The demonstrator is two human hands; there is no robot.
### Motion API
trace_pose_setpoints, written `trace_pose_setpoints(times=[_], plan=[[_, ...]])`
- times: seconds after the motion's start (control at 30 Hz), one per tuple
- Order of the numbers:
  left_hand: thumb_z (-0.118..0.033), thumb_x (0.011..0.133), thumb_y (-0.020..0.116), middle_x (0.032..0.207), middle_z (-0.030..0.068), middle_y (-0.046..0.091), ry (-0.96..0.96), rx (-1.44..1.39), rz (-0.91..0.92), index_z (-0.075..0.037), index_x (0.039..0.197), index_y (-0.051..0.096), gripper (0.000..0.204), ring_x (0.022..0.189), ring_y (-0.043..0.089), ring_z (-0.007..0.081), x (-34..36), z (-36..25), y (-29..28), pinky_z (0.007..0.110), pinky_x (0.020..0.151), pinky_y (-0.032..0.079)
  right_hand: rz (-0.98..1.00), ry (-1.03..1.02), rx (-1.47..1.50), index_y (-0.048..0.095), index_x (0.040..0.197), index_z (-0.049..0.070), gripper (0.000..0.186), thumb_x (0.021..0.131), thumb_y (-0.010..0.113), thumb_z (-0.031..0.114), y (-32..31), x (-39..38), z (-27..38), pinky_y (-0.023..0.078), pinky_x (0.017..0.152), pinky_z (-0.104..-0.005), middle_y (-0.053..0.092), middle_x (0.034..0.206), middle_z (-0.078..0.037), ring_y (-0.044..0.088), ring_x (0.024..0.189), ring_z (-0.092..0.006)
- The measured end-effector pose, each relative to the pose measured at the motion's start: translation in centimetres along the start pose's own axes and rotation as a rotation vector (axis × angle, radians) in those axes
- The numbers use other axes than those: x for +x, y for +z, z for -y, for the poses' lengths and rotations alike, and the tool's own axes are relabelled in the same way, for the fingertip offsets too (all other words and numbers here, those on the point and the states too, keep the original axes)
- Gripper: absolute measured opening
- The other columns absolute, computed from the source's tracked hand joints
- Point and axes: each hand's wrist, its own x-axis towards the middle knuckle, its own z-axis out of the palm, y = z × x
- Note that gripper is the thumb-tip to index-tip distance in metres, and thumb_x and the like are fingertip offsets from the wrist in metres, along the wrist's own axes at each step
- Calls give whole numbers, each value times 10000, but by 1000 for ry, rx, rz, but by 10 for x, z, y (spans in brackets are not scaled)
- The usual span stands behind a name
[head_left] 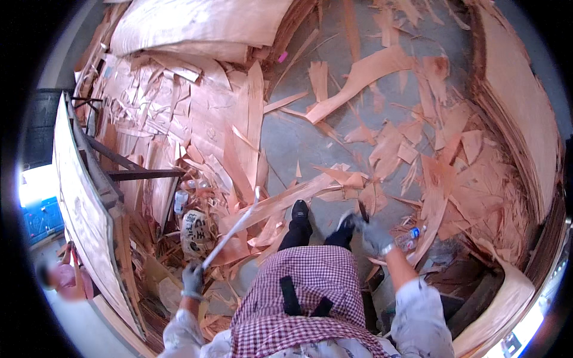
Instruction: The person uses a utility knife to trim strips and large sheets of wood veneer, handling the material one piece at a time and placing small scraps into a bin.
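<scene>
My left hand (192, 279), in a grey glove, is closed round the lower end of a long pale stick (230, 235). The stick slants up and to the right over the veneer scraps, and its far tip looks slightly bent. On the other side, my right hand (376, 237), also gloved, is out beside my right shoe, its fingers closed. A short, dark, narrow tool (363, 211) juts from its fingers; its kind is too small to make out. Torn reddish veneer strips (292, 197) lie on the floor ahead of my feet.
Stacked veneer sheets (513, 101) rise on the right, with another stack (197, 27) at the far left. A plastic bottle (409, 235) lies near my right hand. A printed sack (197, 232) and metal bars (146, 174) are at left. Another person (71, 277) stands beyond the leaning panels (83, 185).
</scene>
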Motion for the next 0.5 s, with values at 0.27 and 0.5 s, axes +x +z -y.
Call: trace_pose_setpoints(times=[0.27,0.5], plan=[[-146,806,548,643,85,584,-367,642,270,-33,722,601,151,570,528,182,-158,230,31,308,524,430,-99,-138,208,577,992,97,222,865,552,277,58,366,22,331,364,-303,528,643,-47,402,403,-141],[-143,839,570,808,112,633,-768,177,248,6,935,615,182,749,545,166,-166,140,186,345,698,456,-11,-31,576,515,1098,151,290,880,543,340,110,550,60,367,431,-289,477,743,-7,384,541,-142]])
